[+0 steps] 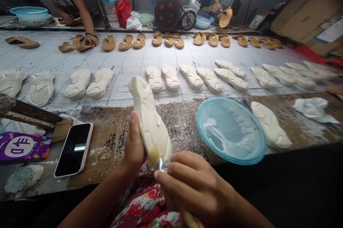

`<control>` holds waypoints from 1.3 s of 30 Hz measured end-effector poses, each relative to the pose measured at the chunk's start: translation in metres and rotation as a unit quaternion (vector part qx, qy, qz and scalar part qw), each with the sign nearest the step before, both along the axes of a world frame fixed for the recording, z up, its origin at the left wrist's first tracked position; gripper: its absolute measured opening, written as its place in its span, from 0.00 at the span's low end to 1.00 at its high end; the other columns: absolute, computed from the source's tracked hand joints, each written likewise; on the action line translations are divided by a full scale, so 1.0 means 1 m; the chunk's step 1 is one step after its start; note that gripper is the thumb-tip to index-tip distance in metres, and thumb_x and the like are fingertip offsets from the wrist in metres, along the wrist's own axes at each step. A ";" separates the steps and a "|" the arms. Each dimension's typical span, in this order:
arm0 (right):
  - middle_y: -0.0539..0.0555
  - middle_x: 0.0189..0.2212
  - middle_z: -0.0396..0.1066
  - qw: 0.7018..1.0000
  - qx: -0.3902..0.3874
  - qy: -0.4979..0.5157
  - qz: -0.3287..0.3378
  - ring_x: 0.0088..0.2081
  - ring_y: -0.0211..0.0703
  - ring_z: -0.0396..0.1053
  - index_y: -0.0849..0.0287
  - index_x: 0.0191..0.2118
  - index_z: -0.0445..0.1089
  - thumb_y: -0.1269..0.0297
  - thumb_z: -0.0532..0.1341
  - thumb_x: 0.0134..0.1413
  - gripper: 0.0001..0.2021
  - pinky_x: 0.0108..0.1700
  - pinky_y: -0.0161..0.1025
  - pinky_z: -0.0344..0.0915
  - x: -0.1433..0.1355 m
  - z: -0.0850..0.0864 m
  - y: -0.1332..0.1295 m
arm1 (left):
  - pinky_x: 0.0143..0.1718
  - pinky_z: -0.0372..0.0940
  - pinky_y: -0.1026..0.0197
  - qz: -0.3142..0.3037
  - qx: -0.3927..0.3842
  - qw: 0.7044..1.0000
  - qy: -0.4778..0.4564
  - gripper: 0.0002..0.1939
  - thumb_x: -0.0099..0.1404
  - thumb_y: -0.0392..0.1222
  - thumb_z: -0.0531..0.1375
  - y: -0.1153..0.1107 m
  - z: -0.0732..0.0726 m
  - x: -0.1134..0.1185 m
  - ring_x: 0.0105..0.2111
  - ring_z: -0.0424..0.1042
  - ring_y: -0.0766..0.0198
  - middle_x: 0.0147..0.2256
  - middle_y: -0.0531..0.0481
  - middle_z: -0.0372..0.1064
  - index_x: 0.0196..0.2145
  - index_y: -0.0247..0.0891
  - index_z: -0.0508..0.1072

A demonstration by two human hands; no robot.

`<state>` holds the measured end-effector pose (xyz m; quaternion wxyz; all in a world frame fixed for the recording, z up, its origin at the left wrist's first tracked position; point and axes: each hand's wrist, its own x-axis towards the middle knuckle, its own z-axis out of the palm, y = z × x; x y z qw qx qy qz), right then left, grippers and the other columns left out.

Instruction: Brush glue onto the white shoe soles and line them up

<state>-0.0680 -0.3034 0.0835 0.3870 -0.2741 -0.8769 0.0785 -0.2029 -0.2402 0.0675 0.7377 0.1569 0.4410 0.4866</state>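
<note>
A cream-coloured shoe sole (147, 114) stands tilted in front of me, its heel end up. My left hand (133, 146) is closed around its left side, the thumb along the edge. Closed on a brush (161, 165) is my right hand (191, 181); the yellowish bristles touch the lower part of the sole, and the handle comes out below the palm. To the right of the hands, a round blue bowl (232, 131) has white liquid streaks inside. Another cream sole (270, 124) lies just beyond the bowl.
Cream soles (100, 83) and brown shoe uppers (108, 43) line the white-covered table (125, 60). A phone (73, 149) and purple packet (24, 146) lie left. A machine (168, 6) stands behind. Across the table, one person's hand (91, 39) touches an upper; another person holds a brush.
</note>
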 end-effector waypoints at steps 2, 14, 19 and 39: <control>0.53 0.21 0.63 0.999 0.005 -0.035 -0.014 0.25 0.40 0.58 0.73 0.33 0.72 0.76 0.58 0.56 0.06 0.24 0.40 0.59 -0.004 0.002 0.002 | 0.41 0.67 0.62 0.102 0.013 0.995 0.012 0.29 0.71 0.55 0.41 0.007 0.000 0.003 0.40 0.74 0.56 0.35 0.48 0.77 0.56 0.33 0.66; 0.50 0.20 0.61 0.988 0.002 0.150 0.020 0.24 0.34 0.59 0.67 0.35 0.71 0.69 0.57 0.61 0.09 0.27 0.34 0.63 0.014 -0.006 -0.002 | 0.31 0.72 0.60 -0.182 -0.116 0.944 -0.251 0.27 0.73 0.43 0.39 0.022 -0.005 -0.016 0.33 0.78 0.58 0.36 0.43 0.78 0.66 0.30 0.48; 0.49 0.19 0.62 0.940 -0.047 0.333 -0.055 0.20 0.34 0.59 0.65 0.33 0.72 0.74 0.56 0.54 0.07 0.24 0.33 0.63 0.001 -0.011 -0.003 | 0.29 0.68 0.72 -0.193 -0.137 0.934 -0.270 0.24 0.70 0.45 0.51 0.006 0.000 -0.014 0.30 0.77 0.69 0.39 0.52 0.78 0.62 0.42 0.59; 0.50 0.29 0.74 0.929 -0.043 0.291 -0.224 0.28 0.37 0.71 0.59 0.36 0.72 0.71 0.60 0.56 0.05 0.31 0.34 0.69 0.022 -0.005 0.038 | 0.44 0.68 0.54 -0.211 -0.052 0.970 -0.106 0.29 0.58 0.57 0.60 -0.020 -0.009 -0.010 0.42 0.73 0.46 0.35 0.42 0.77 0.48 0.30 0.75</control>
